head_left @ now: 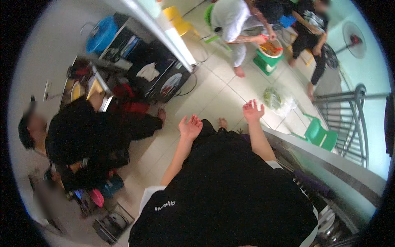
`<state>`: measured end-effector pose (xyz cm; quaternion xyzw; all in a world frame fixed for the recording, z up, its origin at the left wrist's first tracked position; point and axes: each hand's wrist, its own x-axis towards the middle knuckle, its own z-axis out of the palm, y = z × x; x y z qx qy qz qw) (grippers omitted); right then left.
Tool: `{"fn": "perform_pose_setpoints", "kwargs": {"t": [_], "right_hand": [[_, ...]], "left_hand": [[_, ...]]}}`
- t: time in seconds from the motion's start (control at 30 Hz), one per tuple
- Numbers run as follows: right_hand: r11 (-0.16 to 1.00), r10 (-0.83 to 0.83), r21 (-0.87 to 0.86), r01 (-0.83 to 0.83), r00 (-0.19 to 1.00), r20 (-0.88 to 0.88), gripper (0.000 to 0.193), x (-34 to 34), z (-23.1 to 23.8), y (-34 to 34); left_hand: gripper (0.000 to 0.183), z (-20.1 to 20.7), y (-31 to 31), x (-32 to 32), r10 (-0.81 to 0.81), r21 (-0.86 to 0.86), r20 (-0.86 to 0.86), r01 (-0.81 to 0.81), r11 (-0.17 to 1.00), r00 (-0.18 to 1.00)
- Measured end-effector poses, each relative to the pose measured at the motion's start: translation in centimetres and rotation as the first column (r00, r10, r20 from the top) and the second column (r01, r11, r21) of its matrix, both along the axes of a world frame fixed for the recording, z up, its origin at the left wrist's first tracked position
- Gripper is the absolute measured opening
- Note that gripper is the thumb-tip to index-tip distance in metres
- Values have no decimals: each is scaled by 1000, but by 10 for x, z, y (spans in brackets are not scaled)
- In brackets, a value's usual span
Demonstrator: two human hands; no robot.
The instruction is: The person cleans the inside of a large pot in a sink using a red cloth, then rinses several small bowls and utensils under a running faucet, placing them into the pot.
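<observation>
My left hand (191,127) is held out over the tiled floor, palm up, its fingers loosely spread with nothing in them. To its right, my right hand (252,110) is also raised and empty, fingers apart and slightly curled. Neither hand touches anything. Nearest to my right hand, a clear plastic bag (284,105) lies on the floor beside a bundle of green vegetables (272,98). One of my bare feet (222,123) shows on the floor between the hands.
On the left a person in black (74,127) works at a counter. Ahead, a seated person (230,20) reaches into a bucket of reddish food (270,48) on a green stand (265,62). A green chair (320,133), metal railing (349,119) and fan (354,40) stand at the right.
</observation>
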<state>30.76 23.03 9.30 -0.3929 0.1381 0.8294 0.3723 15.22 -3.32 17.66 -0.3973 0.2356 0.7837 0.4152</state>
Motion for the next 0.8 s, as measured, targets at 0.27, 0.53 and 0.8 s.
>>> {"fn": "perform_pose_setpoints", "kwargs": {"t": [0.27, 0.53, 0.8], "right_hand": [[997, 82, 1, -82, 996, -42, 47, -19, 12, -9], [929, 366, 41, -367, 930, 38, 49, -69, 3, -63], [814, 572, 51, -578, 814, 100, 48, -98, 25, -149]], "left_hand": [[31, -11, -34, 3, 80, 1, -18, -80, 997, 997], [31, -78, -164, 33, -39, -313, -292, -57, 948, 956], [48, -168, -382, 184, 532, -523, 64, -426, 738, 844]]}}
